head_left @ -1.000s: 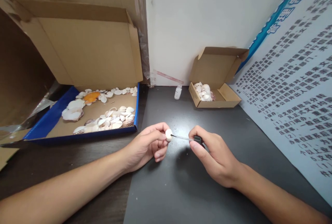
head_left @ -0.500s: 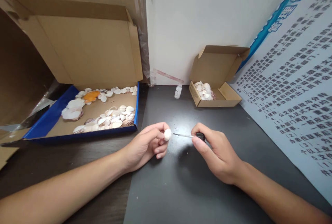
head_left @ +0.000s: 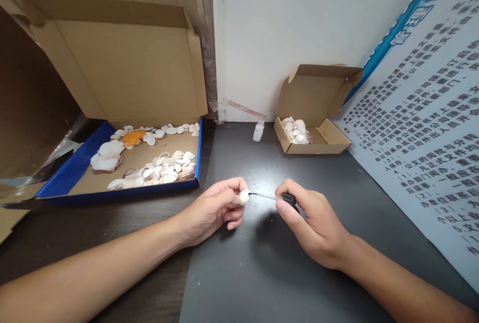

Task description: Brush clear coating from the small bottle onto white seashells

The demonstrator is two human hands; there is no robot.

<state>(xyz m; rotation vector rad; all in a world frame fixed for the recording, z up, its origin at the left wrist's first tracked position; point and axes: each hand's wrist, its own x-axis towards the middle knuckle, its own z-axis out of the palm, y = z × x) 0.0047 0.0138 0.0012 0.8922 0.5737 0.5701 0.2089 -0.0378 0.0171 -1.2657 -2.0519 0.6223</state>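
Between the thumb and fingers of my left hand (head_left: 215,211) is a small white ribbed shell (head_left: 244,197), held above the dark mat. My right hand (head_left: 314,223) grips the black cap of a thin brush applicator (head_left: 266,196). The brush's dark tip points left and meets the right edge of the shell. Behind the hands, a small clear bottle with a white label (head_left: 258,131) stands upright on the mat with no cap on it.
At the left lies an open blue-edged box (head_left: 123,193) with many shells and an orange piece. A small open cardboard box (head_left: 318,149) with shells stands at the back right. A printed sheet (head_left: 422,138) lines the right side, and a white wall (head_left: 280,24) rises behind.
The shell has turned in my left fingers and shows less of its ribbed face. The gap between brush tip and shell has closed. The whole view has shifted slightly.
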